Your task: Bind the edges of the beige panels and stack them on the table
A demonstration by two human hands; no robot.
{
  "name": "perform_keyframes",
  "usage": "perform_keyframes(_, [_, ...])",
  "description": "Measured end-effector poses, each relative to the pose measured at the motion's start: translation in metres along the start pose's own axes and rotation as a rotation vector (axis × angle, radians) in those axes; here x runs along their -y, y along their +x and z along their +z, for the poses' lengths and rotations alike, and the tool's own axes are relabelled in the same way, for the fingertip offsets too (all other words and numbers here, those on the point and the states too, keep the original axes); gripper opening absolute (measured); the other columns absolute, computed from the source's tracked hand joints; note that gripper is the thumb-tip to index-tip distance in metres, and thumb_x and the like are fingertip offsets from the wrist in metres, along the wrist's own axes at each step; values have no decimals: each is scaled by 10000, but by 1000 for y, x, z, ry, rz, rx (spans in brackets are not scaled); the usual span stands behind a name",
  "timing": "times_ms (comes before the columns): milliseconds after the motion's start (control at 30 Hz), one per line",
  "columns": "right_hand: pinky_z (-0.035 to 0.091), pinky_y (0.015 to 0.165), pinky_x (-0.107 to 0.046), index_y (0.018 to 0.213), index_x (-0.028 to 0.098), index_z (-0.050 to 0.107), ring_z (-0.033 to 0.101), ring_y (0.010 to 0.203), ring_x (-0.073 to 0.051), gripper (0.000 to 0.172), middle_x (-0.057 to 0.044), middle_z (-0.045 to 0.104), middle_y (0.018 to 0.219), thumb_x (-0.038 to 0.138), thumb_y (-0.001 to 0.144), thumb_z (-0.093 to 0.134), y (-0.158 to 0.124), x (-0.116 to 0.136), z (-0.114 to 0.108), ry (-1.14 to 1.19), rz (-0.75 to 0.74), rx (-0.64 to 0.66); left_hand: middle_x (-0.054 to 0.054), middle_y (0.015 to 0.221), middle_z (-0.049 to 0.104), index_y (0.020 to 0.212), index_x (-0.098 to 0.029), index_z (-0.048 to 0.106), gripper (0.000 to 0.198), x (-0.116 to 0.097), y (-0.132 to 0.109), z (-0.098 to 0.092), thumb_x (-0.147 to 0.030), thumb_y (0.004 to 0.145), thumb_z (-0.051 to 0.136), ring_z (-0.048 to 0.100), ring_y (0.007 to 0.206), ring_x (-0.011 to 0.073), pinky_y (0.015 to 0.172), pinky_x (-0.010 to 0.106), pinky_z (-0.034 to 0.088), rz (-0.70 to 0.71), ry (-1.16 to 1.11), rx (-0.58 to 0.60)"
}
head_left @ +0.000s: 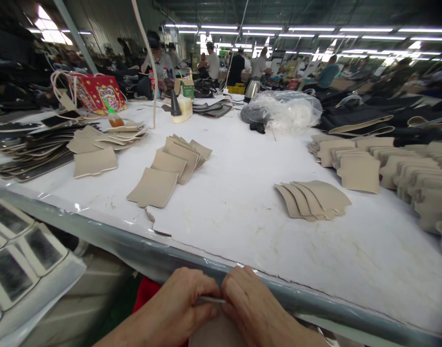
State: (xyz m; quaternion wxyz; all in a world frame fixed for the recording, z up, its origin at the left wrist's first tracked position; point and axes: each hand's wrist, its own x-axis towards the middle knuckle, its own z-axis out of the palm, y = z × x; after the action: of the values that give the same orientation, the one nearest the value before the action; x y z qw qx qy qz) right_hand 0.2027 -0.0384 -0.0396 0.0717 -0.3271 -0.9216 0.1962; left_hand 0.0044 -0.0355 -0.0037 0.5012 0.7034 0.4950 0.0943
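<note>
Beige thin leather-like panel just off near edge of white-topped table, running down from grip toward body; lower end out of view, long axis cannot be told. Left hand and right hand equally near, fingers clamped on its upper rim, side by side. Beyond near edge: fanned matte panels, curved outlines; toward right edge, thicker beige stacks, smooth-faced.
</note>
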Motion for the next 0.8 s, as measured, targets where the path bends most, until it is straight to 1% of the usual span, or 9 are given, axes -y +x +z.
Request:
perform_keyframes(67, [433, 888, -423, 866, 178, 492, 529, 873, -237, 198, -52, 579, 912, 3, 813, 568, 0, 2, -9, 58, 35, -9, -38, 800, 686, 779, -217, 720, 206, -1, 2, 4, -150, 764, 526, 588, 787, 142, 700, 212, 373, 27, -20, -11])
perform_keyframes(167, [421, 861, -351, 811, 193, 478, 529, 864, -195, 224, -1, 565, 868, 23, 845, 621, -5, 2, -24, 250, 139, -32, -32, 769, 657, 755, -204, 694, 165, 1, 4, 8, -184, 810, 539, 583, 780, 133, 690, 208, 364, 70, -38, -32])
perform_keyframes(233, [418, 822, -305, 843, 196, 497, 526, 879, -180, 273, 16, 558, 885, 5, 795, 686, -9, 0, -33, 375, 232, -24, -32, 765, 644, 762, -203, 685, 158, 3, 5, 9, -220, 836, 547, 573, 767, 124, 678, 207, 355, 95, -32, -29])
perform_keyframes(300, [407, 826, -289, 910, 202, 530, 524, 920, -174, 318, 20, 564, 938, -11, 766, 717, -12, -3, -39, 446, 281, -4, -29, 778, 643, 780, -206, 683, 176, 5, 7, 9, -243, 863, 533, 564, 768, 121, 680, 207, 350, 122, -16, -16])
perform_keyframes(400, [344, 928, -322, 908, 207, 565, 530, 955, -164, 281, 37, 587, 943, 7, 793, 726, -15, -8, -40, 457, 225, 16, -23, 786, 641, 808, -209, 684, 190, 9, 10, 9, -257, 882, 516, 558, 774, 120, 683, 211, 345, 156, 6, 8])
perform_keyframes(467, [303, 956, -342, 888, 201, 573, 538, 950, -161, 228, 44, 605, 918, 29, 829, 710, -16, -10, -38, 428, 171, 18, -21, 783, 639, 821, -211, 684, 200, 12, 11, 10, -265, 888, 503, 557, 771, 121, 680, 214, 343, 172, 17, 11])
perform_keyframes(633, [304, 904, -339, 885, 198, 592, 548, 903, -155, 128, 37, 631, 897, 95, 897, 669, -18, -18, -35, 369, 109, 34, -9, 803, 640, 849, -215, 685, 217, 22, 12, 14, -283, 889, 482, 562, 784, 133, 686, 222, 348, 167, 17, 13])
perform_keyframes(800, [315, 863, -312, 848, 206, 598, 552, 852, -126, 121, 58, 610, 833, 127, 923, 650, -25, -23, -40, 327, 110, 48, -7, 820, 654, 849, -208, 686, 234, 27, 11, 13, -305, 886, 477, 579, 804, 138, 703, 224, 358, 113, -12, 38])
